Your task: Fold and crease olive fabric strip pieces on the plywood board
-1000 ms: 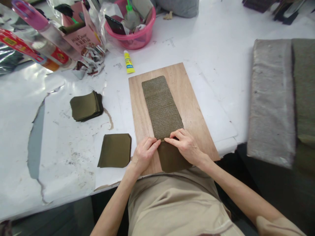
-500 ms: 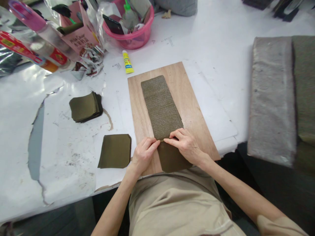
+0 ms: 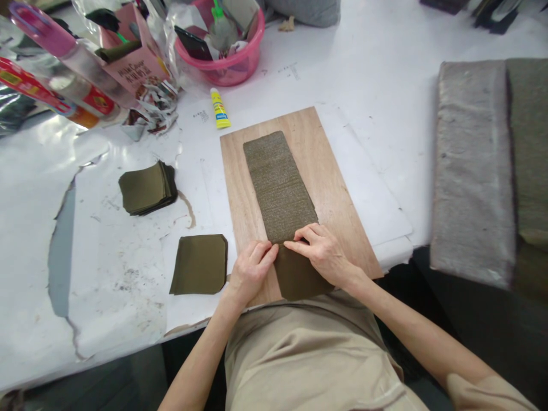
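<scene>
A smooth dark olive fabric piece (image 3: 302, 277) lies at the near end of the wooden board (image 3: 338, 194), overhanging its near edge. Beyond it rests a long, rough-faced olive strip stack (image 3: 280, 182), and the two meet at a narrow folded edge. My left hand (image 3: 252, 267) pinches the left part of that edge with thumb and forefinger. On the other side, my right hand (image 3: 323, 251) presses the same edge with bent, closed fingers. What lies under the fingertips is partly hidden.
Left of the board are a small stack of olive pieces (image 3: 199, 264) and another stack (image 3: 148, 188) farther back. A yellow glue tube (image 3: 220, 108) and a pink basket (image 3: 233, 71) stand beyond. Grey folded material (image 3: 473, 171) is at right.
My left fingertips have shifted slightly left along the folded edge. My right hand stays nearly in place, and the fabric has barely moved.
</scene>
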`<state>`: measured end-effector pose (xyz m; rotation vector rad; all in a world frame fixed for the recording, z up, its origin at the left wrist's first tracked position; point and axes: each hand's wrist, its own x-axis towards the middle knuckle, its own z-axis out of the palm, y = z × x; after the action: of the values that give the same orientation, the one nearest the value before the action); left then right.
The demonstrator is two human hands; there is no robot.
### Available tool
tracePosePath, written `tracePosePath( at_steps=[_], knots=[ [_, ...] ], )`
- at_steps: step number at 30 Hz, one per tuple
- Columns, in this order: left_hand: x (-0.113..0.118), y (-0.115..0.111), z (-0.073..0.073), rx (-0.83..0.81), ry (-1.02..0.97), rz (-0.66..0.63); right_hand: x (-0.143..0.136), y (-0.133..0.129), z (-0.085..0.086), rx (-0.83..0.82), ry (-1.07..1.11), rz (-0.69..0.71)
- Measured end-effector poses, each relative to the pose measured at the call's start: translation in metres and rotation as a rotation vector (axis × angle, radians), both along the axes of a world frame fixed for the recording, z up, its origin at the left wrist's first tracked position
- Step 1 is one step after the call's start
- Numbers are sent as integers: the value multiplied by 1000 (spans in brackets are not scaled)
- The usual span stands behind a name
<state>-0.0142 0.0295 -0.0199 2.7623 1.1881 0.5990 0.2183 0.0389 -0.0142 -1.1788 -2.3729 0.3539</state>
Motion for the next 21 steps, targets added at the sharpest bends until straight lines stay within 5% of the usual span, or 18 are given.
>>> tracePosePath(
  at_steps=[14,21],
  knots=[
    [-15,-9,7,-45,31,42,-3,0,-1,54,-23,-28],
    [15,-12,6,-27,23,43,-4,1,-1,58,-7,-33]
  ],
)
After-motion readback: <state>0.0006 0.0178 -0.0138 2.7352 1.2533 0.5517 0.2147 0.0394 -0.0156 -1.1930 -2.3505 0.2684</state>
